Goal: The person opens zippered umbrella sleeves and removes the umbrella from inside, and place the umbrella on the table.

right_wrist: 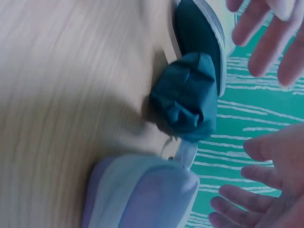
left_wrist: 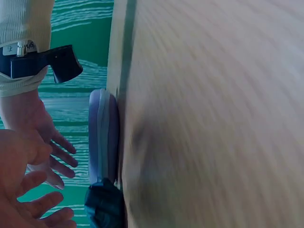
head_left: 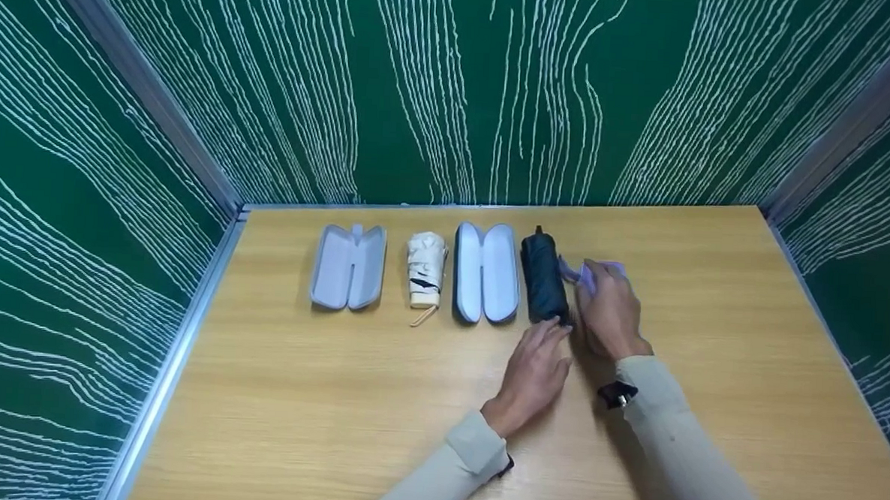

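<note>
A purple glasses case (head_left: 615,268) lies at the right end of a row, mostly hidden under my right hand (head_left: 612,311) in the head view. The right wrist view shows the lavender case (right_wrist: 152,197) with my right hand (right_wrist: 270,190) above it, fingers spread and apart from it. Left of it lies a folded dark umbrella (head_left: 543,278). My left hand (head_left: 533,375) is at the umbrella's near end, fingers extended. In the left wrist view that left hand (left_wrist: 28,185) has loose fingers and holds nothing; the case (left_wrist: 103,135) looks closed there.
An open dark glasses case (head_left: 487,273) with a pale lining lies left of the dark umbrella. Farther left are a cream folded umbrella (head_left: 425,268) and an open greyish-lavender case (head_left: 348,267). Green walls with white lines border the wooden table (head_left: 317,417).
</note>
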`<state>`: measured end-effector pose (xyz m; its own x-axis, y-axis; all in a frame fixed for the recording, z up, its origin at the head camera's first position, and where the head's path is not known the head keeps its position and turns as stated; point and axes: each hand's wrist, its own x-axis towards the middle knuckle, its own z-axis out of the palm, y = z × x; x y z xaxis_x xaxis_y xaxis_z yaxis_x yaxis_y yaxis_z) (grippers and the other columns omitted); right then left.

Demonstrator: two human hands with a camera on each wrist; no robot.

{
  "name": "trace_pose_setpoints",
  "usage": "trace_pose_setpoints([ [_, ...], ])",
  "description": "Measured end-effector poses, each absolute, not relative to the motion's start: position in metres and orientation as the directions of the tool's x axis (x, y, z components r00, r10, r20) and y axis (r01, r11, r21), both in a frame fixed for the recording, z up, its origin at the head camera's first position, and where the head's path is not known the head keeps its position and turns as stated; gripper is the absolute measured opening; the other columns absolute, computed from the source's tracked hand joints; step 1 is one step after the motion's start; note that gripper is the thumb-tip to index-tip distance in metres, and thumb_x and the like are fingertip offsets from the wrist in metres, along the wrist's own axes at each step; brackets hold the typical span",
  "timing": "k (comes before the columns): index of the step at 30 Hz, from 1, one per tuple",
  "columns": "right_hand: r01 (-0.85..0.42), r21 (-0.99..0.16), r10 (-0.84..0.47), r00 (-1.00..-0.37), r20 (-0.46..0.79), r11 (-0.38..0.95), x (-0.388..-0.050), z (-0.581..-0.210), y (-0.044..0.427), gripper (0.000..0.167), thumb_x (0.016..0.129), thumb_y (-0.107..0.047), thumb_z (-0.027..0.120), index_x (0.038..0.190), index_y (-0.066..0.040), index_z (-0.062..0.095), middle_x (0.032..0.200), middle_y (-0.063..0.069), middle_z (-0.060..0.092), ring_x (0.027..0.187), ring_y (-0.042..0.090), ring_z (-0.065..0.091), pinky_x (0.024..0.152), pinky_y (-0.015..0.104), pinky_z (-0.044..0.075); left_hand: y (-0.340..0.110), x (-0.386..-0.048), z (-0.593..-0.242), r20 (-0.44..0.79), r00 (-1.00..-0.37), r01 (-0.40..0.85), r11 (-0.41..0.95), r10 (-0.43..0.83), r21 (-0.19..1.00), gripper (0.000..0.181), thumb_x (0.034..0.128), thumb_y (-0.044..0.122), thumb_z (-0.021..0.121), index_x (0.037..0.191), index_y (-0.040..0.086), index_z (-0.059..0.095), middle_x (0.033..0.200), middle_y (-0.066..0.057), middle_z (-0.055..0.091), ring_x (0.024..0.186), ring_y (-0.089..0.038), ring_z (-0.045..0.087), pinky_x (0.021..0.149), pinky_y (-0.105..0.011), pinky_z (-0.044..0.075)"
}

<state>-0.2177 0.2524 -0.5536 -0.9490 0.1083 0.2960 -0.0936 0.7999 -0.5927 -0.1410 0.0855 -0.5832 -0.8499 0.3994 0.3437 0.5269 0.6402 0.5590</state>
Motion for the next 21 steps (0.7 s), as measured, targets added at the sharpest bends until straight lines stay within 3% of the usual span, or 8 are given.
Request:
trace_pose_setpoints([
  [9,-0.06,-0.617,0.154,-0.946,0.287,0.785,-0.215,-0.548,0.276,0.04,0.099,0.001,0.061,0.138,0.009,0.062,0.137,0.035,0.06,0.125,0.054,0.059,0.101,0.068,0.048,0.1,-0.138,-0.584,0.323,-0.794,0.607,0.653,0.515,0.453,0.046,0.099,0.017,0.073,0.143,0.007,0.062,0.154,-0.014,0.056,0.144,-0.03,0.051,0.122,-0.031,0.035],
  [21,-0.037,-0.634,0.162,-0.954,0.253,0.772,-0.213,-0.55,0.291,0.04,0.101,0.002,0.058,0.139,0.012,0.06,0.138,0.037,0.059,0.126,0.056,0.057,0.101,0.07,0.047,0.117,-0.136,-0.584,0.381,-0.728,0.683,0.652,0.57,0.33,0.051,0.097,0.018,0.074,0.145,0.007,0.061,0.152,-0.015,0.056,0.144,-0.03,0.051,0.125,-0.03,0.031],
])
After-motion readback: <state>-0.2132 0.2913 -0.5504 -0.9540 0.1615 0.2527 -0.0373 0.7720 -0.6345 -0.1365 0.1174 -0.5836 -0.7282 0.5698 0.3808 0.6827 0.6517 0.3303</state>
